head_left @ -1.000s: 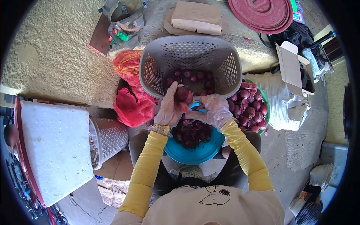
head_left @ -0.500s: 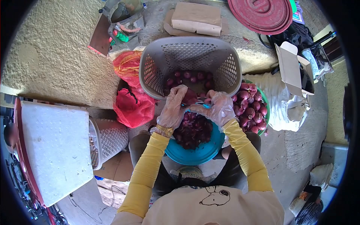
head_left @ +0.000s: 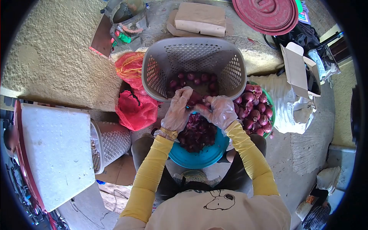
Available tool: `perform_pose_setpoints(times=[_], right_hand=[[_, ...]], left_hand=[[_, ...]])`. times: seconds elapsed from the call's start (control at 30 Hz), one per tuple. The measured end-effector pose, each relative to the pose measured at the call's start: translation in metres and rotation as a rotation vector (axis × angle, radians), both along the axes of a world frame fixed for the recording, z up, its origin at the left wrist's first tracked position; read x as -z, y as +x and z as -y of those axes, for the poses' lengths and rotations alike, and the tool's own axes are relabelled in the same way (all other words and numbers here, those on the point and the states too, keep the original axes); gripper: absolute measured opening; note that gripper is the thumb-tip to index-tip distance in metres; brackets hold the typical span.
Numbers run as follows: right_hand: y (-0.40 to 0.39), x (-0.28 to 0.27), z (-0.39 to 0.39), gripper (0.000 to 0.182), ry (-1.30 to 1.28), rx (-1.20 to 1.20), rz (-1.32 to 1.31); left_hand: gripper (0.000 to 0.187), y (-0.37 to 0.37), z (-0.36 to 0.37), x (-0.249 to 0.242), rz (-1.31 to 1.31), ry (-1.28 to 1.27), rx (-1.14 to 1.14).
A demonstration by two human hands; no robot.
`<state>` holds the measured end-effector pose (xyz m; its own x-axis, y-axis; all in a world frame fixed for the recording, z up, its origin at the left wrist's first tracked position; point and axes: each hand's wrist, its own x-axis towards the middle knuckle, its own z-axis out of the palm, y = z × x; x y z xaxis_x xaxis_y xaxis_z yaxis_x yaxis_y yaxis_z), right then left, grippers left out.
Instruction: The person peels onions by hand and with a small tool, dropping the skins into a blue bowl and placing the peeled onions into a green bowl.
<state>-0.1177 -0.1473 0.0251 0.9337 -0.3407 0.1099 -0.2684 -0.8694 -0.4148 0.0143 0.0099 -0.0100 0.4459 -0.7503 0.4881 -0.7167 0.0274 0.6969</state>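
Observation:
My left hand [head_left: 177, 110], in a clear plastic glove with a gold watch at the wrist, grips a red onion [head_left: 195, 97] above a blue bowl [head_left: 199, 155] heaped with dark onion skins. Close beside it on the right, my gloved right hand [head_left: 219, 111] has its fingers curled against the same onion; a bit of blue shows between the hands, and whether it is a tool cannot be told. Just beyond the hands stands a grey perforated basket [head_left: 193, 53] with several peeled red onions at its bottom.
A green bowl of unpeeled red onions [head_left: 257, 109] sits at the right. Red mesh sacks [head_left: 134, 103] lie left of the basket. A white perforated bin [head_left: 111, 142] and a white foam slab [head_left: 57, 147] are at the left. An open cardboard box [head_left: 301, 69] rests on white sacking at the right.
The onion in my left hand has come down from its raised position to just above the blue bowl. My right hand has closed in on it and now works at its right side.

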Motion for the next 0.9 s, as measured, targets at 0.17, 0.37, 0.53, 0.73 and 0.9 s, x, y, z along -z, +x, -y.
perform_pose_setpoints(times=[0.17, 0.37, 0.53, 0.73, 0.9], right_hand=[[-0.002, -0.008, -0.006, 0.056, 0.174, -0.232, -0.046], [-0.002, -0.003, -0.004, 0.064, 0.089, -0.407, -0.302], [-0.008, 0.012, -0.007, 0.067, 0.039, -0.38, -0.355], [-0.002, 0.022, -0.008, 0.067, 0.132, -0.253, -0.454], [-0.005, -0.024, 0.005, 0.069, 0.242, -0.249, -0.279]], left_hand=[[0.033, -0.005, 0.008, -0.014, -1.493, -0.263, 0.076], [0.04, 0.013, 0.008, 0.005, -1.709, -0.348, -0.018], [0.052, 0.011, 0.007, -0.017, -1.899, -0.411, -0.003], [0.05, 0.011, 0.007, -0.021, -1.957, -0.515, -0.022], [0.049, 0.013, 0.006, -0.018, -1.976, -0.477, 0.193]])
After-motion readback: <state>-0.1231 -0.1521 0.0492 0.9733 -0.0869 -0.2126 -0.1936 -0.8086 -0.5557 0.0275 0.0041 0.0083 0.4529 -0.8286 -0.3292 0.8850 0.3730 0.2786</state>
